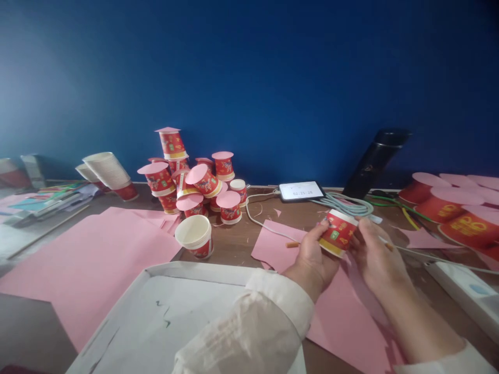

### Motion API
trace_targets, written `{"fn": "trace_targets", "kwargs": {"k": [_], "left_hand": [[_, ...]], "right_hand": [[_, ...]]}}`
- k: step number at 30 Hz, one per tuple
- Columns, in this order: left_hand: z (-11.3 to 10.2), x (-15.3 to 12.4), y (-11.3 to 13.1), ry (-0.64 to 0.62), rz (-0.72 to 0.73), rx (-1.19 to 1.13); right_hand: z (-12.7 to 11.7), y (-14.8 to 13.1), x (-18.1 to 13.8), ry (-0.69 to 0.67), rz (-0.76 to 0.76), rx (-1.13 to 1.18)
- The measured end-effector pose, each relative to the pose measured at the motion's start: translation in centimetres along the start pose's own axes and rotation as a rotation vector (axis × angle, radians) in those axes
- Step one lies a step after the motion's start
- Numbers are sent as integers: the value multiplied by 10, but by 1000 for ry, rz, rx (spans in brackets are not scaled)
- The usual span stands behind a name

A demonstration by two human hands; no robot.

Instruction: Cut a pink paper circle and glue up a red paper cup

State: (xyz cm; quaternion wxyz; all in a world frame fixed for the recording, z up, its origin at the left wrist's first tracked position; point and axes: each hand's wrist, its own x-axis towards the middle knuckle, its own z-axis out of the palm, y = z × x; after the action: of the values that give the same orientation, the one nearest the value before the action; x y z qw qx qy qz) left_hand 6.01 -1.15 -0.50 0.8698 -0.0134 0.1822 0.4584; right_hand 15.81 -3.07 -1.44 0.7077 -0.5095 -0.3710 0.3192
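A red paper cup [337, 234] with a white band at the top and a yellow band at the bottom is tilted between my hands. My left hand [314, 259] is closed around its left and lower side. From the right, my right hand [380, 259] has its fingers bent against the cup; a small thin thing shows at its fingers, too blurred to name. Below both hands lies a pink paper sheet [343, 311]. To the left a few nested paper cups [200, 246] stand mouth up.
Red cups with pink paper tops [202, 182] are piled at the back. A white tray [187, 291], a larger pink sheet [101, 259] and white cup stacks [109, 171] lie left. A timer screen [300, 191], coiled cable [346, 203], black bottle [374, 163] and red tubs [452, 202] stand behind and right.
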Motion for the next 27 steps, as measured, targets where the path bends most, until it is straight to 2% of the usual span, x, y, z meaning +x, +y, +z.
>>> {"fn": "trace_targets", "kwargs": {"k": [2, 5, 13, 19, 27], "left_hand": [[0, 1, -1, 7, -6, 3], [-1, 2, -2, -5, -1, -15], [-4, 2, -4, -66, 15, -23], [-5, 1, -6, -111, 36, 15], [-8, -9, -12, -277, 93, 274]], "right_hand": [[5, -5, -3, 12, 111, 89], [8, -7, -4, 54, 165, 174], [8, -2, -4, 161, 174, 233], [6, -2, -2, 118, 183, 244], [-3, 0, 5, 132, 167, 197]]}}
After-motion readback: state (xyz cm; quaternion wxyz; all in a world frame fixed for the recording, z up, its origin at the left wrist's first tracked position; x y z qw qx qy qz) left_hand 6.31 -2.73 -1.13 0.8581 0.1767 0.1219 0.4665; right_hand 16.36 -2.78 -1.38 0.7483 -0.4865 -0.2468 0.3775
